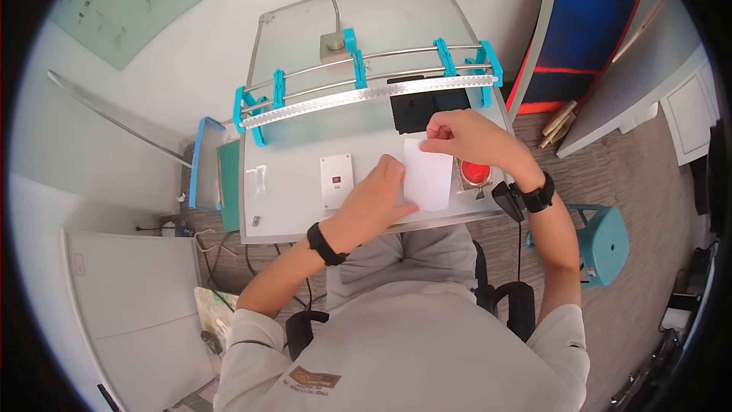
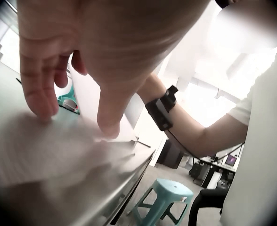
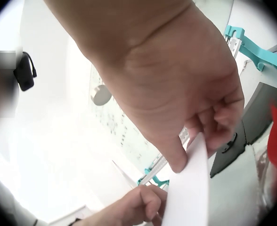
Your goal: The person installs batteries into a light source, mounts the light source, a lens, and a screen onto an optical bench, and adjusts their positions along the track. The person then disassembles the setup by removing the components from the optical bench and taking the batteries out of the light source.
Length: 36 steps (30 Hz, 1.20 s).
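Note:
A blank white sheet of paper stands before me near the table's front edge. My right hand pinches its top edge between thumb and fingers; in the right wrist view the sheet is seen nearly edge-on, rising from that pinch. My left hand is at the paper's left side, its thumb reaching across the lower part. In the left wrist view the left hand's fingers point down, apart from the thumb, with a blurred white surface below them. Left of that hand lies a white plate with a red switch.
A turquoise-clamped rail frame with a ruler spans the table. Behind the paper lies a black folder-like item. Right of the paper sits a red round thing in a clear case. A turquoise stool stands at the right.

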Tool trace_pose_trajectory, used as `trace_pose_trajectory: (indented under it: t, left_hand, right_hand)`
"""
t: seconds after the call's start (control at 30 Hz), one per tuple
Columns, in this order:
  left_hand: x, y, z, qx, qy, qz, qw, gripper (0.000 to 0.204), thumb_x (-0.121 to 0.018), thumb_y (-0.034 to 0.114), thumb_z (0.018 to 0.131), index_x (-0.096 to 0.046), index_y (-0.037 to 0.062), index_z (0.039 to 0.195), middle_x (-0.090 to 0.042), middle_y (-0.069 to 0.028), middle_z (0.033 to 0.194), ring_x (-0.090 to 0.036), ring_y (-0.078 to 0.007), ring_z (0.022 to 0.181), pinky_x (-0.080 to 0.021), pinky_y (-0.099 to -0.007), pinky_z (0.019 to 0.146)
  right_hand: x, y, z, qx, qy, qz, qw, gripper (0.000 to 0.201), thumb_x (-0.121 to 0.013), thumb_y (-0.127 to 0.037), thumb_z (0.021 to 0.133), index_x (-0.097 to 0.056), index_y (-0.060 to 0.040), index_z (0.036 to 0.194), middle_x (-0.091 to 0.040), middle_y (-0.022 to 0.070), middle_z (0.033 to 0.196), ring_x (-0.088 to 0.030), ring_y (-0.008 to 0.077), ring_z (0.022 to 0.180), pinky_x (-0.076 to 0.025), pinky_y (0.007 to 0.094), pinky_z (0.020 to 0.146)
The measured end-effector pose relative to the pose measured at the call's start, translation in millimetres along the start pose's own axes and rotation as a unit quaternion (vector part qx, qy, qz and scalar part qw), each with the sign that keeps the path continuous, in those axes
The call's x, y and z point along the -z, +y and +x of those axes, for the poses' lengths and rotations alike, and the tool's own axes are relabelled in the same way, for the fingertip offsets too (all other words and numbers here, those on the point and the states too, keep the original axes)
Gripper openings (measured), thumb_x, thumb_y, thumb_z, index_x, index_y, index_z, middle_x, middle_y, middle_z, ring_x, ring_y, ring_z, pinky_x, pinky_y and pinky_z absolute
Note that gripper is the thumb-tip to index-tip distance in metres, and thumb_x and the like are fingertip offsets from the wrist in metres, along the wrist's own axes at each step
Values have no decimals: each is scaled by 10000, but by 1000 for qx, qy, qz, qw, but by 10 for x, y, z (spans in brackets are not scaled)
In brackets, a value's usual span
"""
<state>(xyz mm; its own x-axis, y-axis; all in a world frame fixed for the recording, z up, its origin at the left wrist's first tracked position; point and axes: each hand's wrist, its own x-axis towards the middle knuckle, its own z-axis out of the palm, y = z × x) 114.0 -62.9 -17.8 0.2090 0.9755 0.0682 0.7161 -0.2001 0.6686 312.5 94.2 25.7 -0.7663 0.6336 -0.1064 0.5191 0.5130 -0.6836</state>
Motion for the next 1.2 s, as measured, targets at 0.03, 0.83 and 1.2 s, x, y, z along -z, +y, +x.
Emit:
trace_pose_trajectory:
  t: [0.03, 0.83, 1.2]
  left_hand:
    - [58, -4, -3, 66, -35, -55, 996, 501, -792, 150, 870, -455, 38, 1223, -620, -131, 1034, -644, -257, 876, -515, -368, 716]
    - [906, -365, 314, -101, 112, -82, 985, 184, -696, 161, 968, -678, 50, 1114, -698, -81, 1051, -669, -226, 942, -544, -325, 812]
    - [1696, -1216, 353, -49, 336, 131, 931, 345, -671, 226, 990, -620, 41, 1278, -619, -163, 1317, -569, -358, 1233, -484, -403, 1030]
  right_hand:
    - [47, -14, -18, -16, -21, 72, 997, 280, -758, -285, 923, -685, -18, 967, -686, 70, 802, -625, 161, 710, -488, 312, 637]
    - [698, -32, 132, 136, 23, 221, 965, 887, -865, -75, 752, -426, -32, 1521, -513, 120, 1509, -473, 192, 1399, -355, 392, 1184]
    - [986, 485, 590, 72, 113, 236, 962, 937, -845, -122, 811, -324, -17, 1583, -476, 172, 1535, -441, 300, 1446, -375, 413, 1180]
